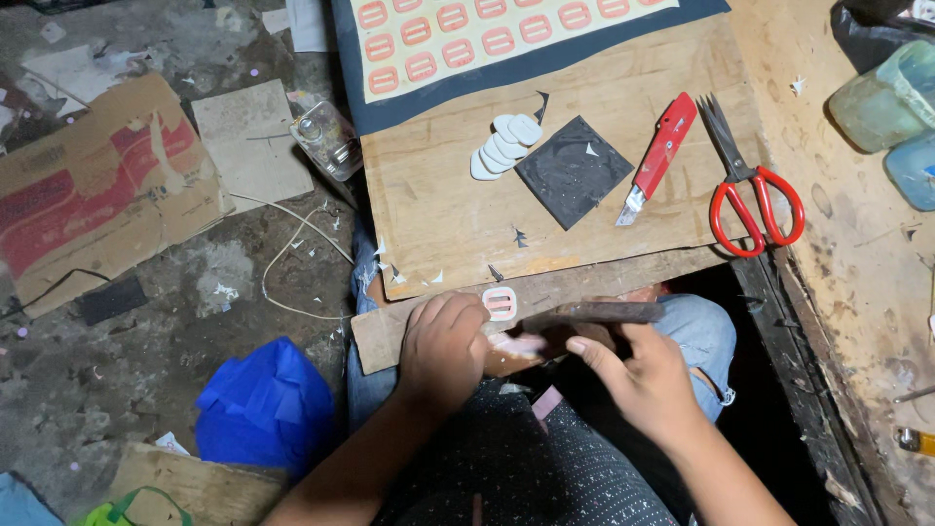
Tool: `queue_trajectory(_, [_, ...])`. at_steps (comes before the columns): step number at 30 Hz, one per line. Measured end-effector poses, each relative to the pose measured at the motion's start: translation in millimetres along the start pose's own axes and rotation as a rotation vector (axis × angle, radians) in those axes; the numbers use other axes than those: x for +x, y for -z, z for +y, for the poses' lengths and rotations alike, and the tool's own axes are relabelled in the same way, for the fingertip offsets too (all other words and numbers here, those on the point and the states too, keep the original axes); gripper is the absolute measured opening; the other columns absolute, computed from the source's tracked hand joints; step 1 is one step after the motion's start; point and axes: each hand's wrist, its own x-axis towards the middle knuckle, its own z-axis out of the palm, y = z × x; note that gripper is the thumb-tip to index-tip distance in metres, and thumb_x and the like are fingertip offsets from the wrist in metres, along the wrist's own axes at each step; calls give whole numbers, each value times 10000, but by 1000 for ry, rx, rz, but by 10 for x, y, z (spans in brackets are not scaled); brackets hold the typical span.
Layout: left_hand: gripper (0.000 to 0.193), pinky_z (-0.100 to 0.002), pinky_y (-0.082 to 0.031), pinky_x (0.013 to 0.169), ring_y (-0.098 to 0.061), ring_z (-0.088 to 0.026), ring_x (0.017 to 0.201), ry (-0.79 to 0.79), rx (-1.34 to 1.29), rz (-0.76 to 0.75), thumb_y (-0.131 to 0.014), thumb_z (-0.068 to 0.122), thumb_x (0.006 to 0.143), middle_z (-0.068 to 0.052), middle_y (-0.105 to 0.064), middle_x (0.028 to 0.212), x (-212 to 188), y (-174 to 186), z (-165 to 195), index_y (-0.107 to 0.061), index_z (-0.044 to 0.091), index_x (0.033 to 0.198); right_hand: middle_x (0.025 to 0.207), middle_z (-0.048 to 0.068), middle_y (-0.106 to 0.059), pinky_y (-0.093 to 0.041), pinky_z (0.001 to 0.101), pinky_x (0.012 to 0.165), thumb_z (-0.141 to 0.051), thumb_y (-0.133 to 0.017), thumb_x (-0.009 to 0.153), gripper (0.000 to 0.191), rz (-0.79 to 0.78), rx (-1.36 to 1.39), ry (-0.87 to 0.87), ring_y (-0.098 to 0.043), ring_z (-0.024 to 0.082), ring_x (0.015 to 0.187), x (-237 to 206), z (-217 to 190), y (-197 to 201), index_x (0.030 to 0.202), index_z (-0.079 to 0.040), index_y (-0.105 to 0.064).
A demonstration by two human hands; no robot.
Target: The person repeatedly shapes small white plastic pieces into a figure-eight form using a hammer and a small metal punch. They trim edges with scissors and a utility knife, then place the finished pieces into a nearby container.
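My left hand [443, 346] is closed over a small pale piece [516, 343] pressed on a wooden plank [385, 336] across my lap. My right hand [638, 375] grips a dark flat file-like tool [599, 312], laid over that piece. A pink-outlined buckle-shaped cutout [500, 303] rests on the plank just above my left hand. Farther up, on the wooden board [438, 209], lie a stack of white oval cutouts [506, 144] and a black square pad [573, 170].
A red utility knife [660, 156] and red-handled scissors [750, 190] lie on the board's right side. A sheet printed with pink buckle shapes [467, 34] sits at the top. Cardboard [93, 185], a glass bottle [328, 139], a white cord and a blue bag [263, 404] litter the floor.
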Motion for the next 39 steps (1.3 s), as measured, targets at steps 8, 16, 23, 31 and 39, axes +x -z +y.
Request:
queue_trajectory(8, [393,-459,-409,979,-590,-327,1100,94,-24,-25,-716,147,801,-128,-687,1131,80,22,116,-627,39,1168,926,106,-699,-539,350,719,-152,-791,849,411,109,-106,436,-704,275,827,156,-289,-112,1237,-52,-699])
queue_trajectory(16, [423,-447,-399,986,-594,-317,1092,212,-98,-89,-717,169,785,-123,-694,1088,140,25,109,-630,45,1180,905,84,-653,-524,359,674,-89,-771,822,436,70,-91,514,-683,269,795,219,-433,-122,1249,-85,-683])
queue_trajectory(23, [438,-439,-403,1003,-594,-320,1111,240,-118,-61,-705,138,757,-119,-687,1080,150,-12,98,-632,76,1185,783,88,-561,-488,425,620,-97,-739,808,475,-19,-244,529,-625,305,721,329,-454,-162,1277,-147,-679])
queue_trajectory(31, [461,-449,-393,1018,-594,-321,1114,273,-156,-103,-726,131,749,-111,-688,1097,207,-4,112,-617,75,1193,839,88,-644,-537,388,687,-101,-716,861,377,-74,-119,521,-684,280,777,456,-369,-175,1237,-132,-704])
queue_trajectory(39, [481,-440,-403,1006,-589,-312,1121,243,-178,-111,-729,145,773,-97,-691,1113,254,22,67,-584,65,1225,1001,115,-739,-570,349,752,-129,-737,920,295,-28,-64,544,-744,275,874,576,-259,-224,1213,-111,-705])
